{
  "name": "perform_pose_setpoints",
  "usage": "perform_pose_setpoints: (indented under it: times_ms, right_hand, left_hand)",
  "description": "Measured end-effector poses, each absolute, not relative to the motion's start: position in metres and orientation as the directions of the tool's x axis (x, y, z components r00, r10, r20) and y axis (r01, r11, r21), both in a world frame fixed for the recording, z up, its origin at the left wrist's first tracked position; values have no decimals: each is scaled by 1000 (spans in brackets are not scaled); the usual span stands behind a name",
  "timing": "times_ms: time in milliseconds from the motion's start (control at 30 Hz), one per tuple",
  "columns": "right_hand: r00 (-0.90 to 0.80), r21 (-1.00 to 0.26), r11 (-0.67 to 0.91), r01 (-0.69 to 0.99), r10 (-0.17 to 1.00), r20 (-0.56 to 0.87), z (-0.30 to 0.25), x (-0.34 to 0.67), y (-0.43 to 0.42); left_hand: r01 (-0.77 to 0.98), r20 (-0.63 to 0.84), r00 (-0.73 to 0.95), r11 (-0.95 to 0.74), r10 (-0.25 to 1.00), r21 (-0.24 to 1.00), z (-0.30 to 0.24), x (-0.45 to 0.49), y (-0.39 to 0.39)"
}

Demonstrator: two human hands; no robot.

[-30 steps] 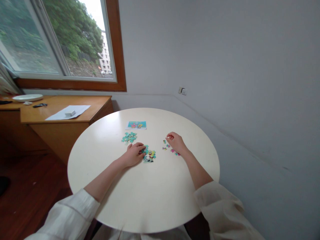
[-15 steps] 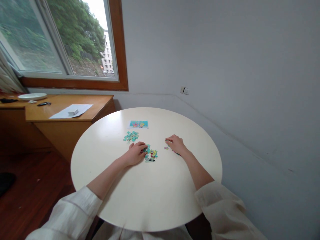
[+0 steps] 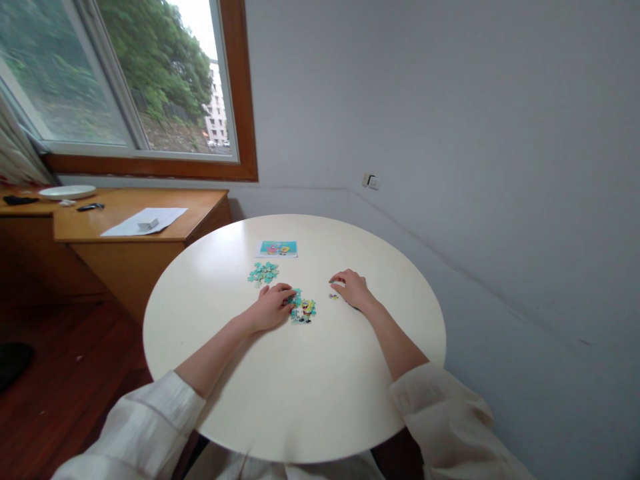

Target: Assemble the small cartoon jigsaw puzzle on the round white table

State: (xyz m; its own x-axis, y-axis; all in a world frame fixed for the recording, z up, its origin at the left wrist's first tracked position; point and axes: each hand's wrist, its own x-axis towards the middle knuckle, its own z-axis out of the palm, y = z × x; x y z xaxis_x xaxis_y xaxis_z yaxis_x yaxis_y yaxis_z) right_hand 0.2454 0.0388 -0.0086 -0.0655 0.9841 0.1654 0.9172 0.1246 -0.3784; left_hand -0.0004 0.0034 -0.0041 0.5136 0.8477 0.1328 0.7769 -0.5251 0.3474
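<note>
So the right hand (image 3: pixel 351 289) has slid over the loose pink jigsaw pieces (image 3: pixel 333 295), can't tell if its curled grip holds one, while the left hand (image 3: pixel 270 309), grip released, rests on the teal-and-yellow joined jigsaw patch (image 3: pixel 303 311) mid round cream tabletop (image 3: pixel 300 400), and I'd keep that pinned flat.

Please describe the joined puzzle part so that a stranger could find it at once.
Look at the round white table. Near its middle, the left hand touches the joined puzzle part. Unlike the teal loose heap behind, it shows a yellow figure.
</note>
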Motion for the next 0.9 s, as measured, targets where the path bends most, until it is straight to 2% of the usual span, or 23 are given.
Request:
perform_pose_setpoints:
  times_ms: [500,900]
  right_hand:
    - [-12,-405,86,910,983,182,-14,244,42]
    - [-107,-569,279,774,943,316,-18,242,41]
  left_hand:
    - [787,101,505,-506,857,354,-2,0,3]
    - [772,117,512,-515,851,372,0,-1,0]
